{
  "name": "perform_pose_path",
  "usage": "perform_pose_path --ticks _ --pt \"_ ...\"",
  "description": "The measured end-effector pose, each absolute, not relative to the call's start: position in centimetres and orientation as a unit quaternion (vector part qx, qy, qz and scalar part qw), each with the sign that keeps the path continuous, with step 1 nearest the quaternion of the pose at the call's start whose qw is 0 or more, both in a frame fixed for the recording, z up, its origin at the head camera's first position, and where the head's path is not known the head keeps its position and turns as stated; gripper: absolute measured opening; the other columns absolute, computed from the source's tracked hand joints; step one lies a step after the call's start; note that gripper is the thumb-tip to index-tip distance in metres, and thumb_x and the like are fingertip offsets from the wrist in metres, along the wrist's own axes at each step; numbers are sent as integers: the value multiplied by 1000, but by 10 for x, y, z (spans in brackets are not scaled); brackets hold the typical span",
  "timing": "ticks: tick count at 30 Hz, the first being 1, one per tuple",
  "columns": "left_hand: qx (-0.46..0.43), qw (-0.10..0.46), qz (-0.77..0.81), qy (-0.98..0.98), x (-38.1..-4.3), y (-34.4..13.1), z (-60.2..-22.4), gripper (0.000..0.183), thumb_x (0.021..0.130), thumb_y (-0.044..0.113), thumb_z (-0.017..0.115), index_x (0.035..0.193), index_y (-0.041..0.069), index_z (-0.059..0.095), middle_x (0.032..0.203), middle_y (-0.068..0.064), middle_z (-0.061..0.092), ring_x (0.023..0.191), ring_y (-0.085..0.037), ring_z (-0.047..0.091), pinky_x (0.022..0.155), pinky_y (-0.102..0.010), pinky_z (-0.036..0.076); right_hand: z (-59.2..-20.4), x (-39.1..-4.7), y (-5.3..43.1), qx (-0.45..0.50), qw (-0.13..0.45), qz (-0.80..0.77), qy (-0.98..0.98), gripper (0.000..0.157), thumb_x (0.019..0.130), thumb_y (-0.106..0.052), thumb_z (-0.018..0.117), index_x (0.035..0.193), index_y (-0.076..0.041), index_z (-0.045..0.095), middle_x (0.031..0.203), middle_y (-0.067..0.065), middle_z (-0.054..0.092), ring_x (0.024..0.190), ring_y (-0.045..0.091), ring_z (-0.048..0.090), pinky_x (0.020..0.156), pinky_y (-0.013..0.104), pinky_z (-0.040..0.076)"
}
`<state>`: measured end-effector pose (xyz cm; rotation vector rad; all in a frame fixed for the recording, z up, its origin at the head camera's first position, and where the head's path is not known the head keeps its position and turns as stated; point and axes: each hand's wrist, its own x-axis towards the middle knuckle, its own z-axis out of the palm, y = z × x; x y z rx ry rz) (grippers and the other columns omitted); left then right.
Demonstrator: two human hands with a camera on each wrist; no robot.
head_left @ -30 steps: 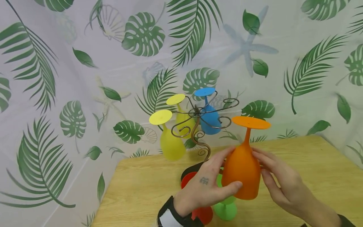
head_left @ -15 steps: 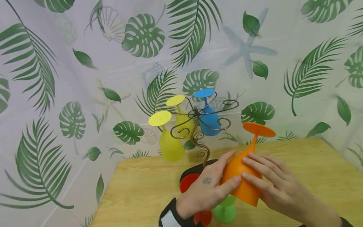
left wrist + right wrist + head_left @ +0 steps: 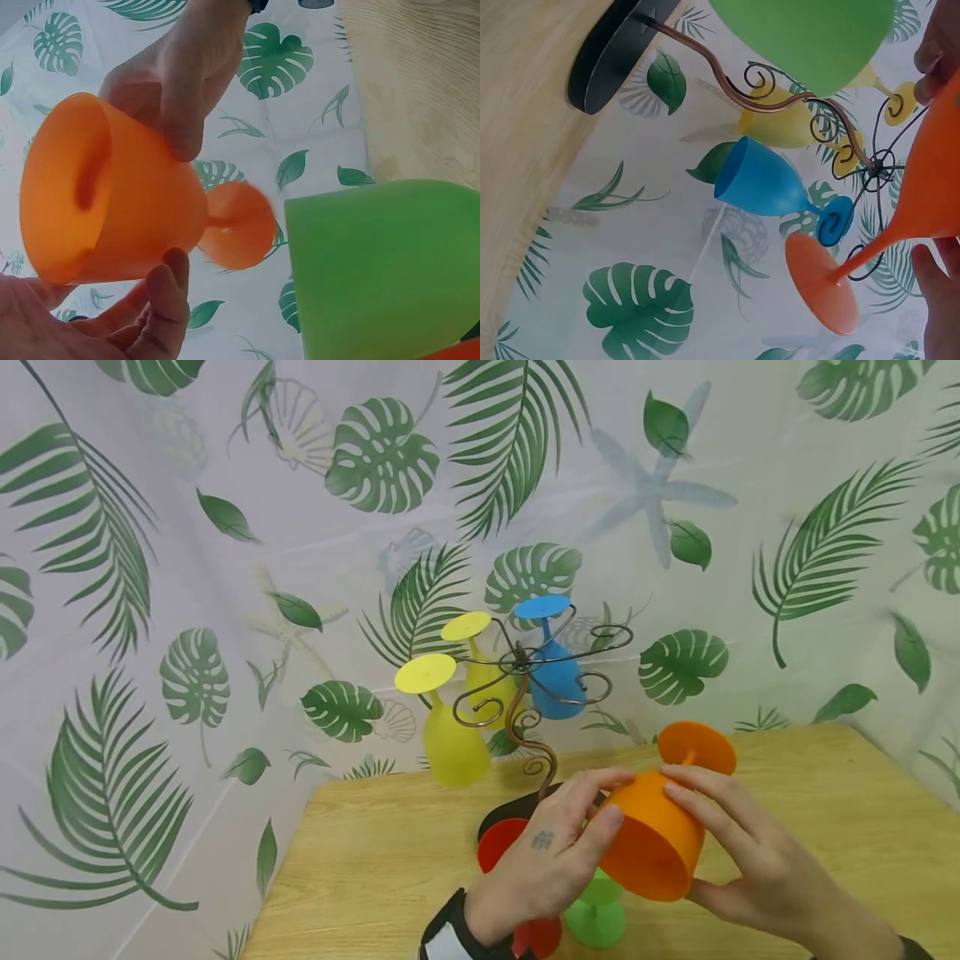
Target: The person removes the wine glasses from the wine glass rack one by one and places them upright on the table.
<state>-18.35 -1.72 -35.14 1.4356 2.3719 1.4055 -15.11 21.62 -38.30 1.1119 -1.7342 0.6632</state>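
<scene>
Both hands hold an orange plastic goblet, its mouth tipped toward me and its round foot pointing away to the right. My left hand grips the bowl from the left, thumb near the rim. On the other side my right hand has fingers over the top of the bowl and the thumb below. In the left wrist view the goblet lies sideways between both hands, with its hollow inside showing. Its stem and foot appear in the right wrist view.
Behind the hands stands a curled metal glass rack on a black base. Two yellow goblets and a blue goblet hang from it upside down. A red goblet and a green goblet stand on the wooden table, partly hidden.
The orange goblet has tilted from mouth-down to mouth toward me, its foot dropping back and right. My right hand's fingers have moved over its bowl. The rack stays put.
</scene>
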Motion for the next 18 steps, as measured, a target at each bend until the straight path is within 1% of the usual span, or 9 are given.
perform_pose_path --ticks 2,4,8,10,13,15,18 --pt "460 9 445 768 -183 -19 -351 46 110 43 35 149 21 45 144 1 53 107 -5 53 85 -18 53 -389 -153 218 440 460 283 -718 71 97 -46 66 125 19 57 123 32 58 132 16 51 113 16 36" --pt "456 8 447 770 -181 -20 -351 46 108 42 42 150 23 45 143 2 54 109 -4 52 81 -19 54 -395 -154 222 430 455 296 -721 77 95 -47 67 127 21 53 125 30 58 131 14 50 111 13 38" --pt "449 -2 463 764 -179 -18 -350 50 103 34 57 151 23 45 141 2 58 107 -4 56 77 -20 56 -407 -159 227 411 452 324 -723 85 93 -47 69 130 25 44 128 23 58 128 9 51 107 10 39" --pt "449 -15 464 764 -179 -17 -351 52 102 31 61 151 24 46 141 3 60 107 -5 58 77 -20 56 -413 -161 228 395 452 335 -726 88 92 -48 70 132 24 41 128 18 59 123 7 52 104 9 40" --pt "453 -30 453 767 -180 -14 -352 54 101 32 63 152 24 46 139 6 63 108 -5 60 80 -20 54 -420 -161 228 366 451 347 -736 92 91 -51 69 133 24 39 127 12 59 117 4 54 101 8 41" --pt "462 -44 431 774 -182 -11 -355 59 100 34 64 154 22 44 138 8 64 112 -3 60 88 -21 53 -424 -161 228 346 451 351 -744 93 91 -54 68 135 24 40 126 13 60 114 3 56 98 7 43" --pt "473 -82 374 794 -185 -5 -360 67 99 38 66 157 19 40 138 8 64 119 -3 62 97 -23 52 -434 -160 230 324 439 365 -754 96 90 -55 68 139 22 39 126 16 60 112 2 58 93 7 47"
